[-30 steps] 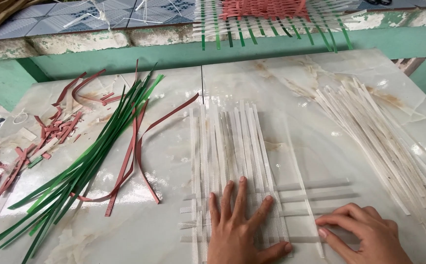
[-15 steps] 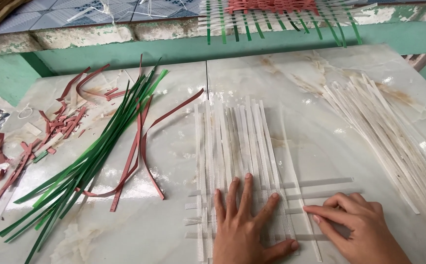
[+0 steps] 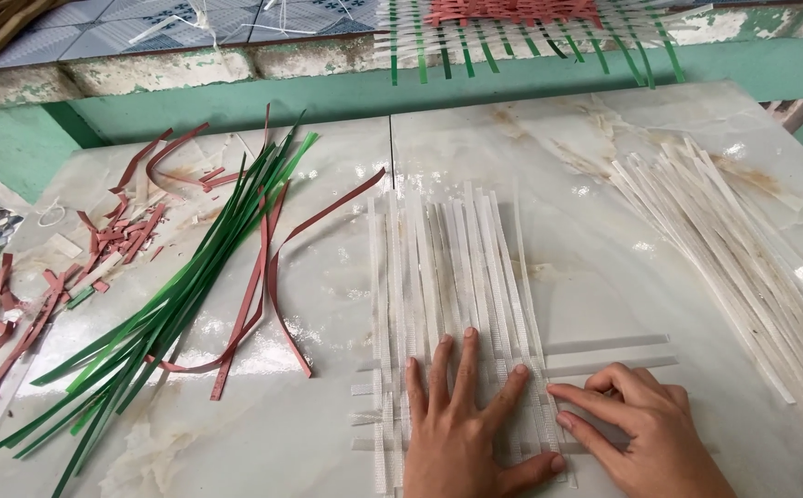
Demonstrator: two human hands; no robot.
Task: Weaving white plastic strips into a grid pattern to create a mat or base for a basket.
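The white strips (image 3: 443, 267) lie side by side in the middle of the marble table (image 3: 604, 184), their long axis running away from the person, with a few cross strips (image 3: 604, 355) woven through their near ends and running left to right. The left hand (image 3: 461, 429) lies flat on the near end of the white strips, fingers spread wide and pressing down, holding nothing. The right hand (image 3: 637, 429) sits just right of the white strips, its fingers drawn close together with the tips on a cross strip where it leaves the weave; it is the hand nearer that strip's free end, which points rightward. Farther right lies a loose white pile (image 3: 743, 240); left of the white strips lie green strips (image 3: 180, 304) and red strips (image 3: 263, 277).
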